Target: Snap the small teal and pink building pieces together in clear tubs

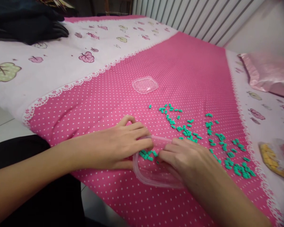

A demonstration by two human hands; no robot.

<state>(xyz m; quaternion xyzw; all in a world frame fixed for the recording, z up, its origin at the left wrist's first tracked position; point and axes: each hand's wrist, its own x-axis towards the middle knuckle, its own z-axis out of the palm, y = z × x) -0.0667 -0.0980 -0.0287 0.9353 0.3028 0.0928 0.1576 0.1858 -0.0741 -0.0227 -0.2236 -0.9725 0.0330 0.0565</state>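
A clear plastic container (145, 181) rests on the pink dotted bedspread, with several small green blocks (147, 155) inside its left part. My left hand (129, 143) holds the container's left rim, fingers curled over the edge and the thumb low on the outside. Inside the container reaches my right hand (180, 157), its fingers closed and pointing down near the blocks. Whatever those fingertips hold is hidden. Many more loose green blocks (186, 132) lie scattered beyond and to the right of the container.
A clear lid (145, 85) lies flat farther back on the bedspread (104, 104). At the right edge sits a clear pack of yellow and pink pieces (271, 159), below a pink satin pillow (269, 74). Dark cloth (26, 23) is heaped at the back left.
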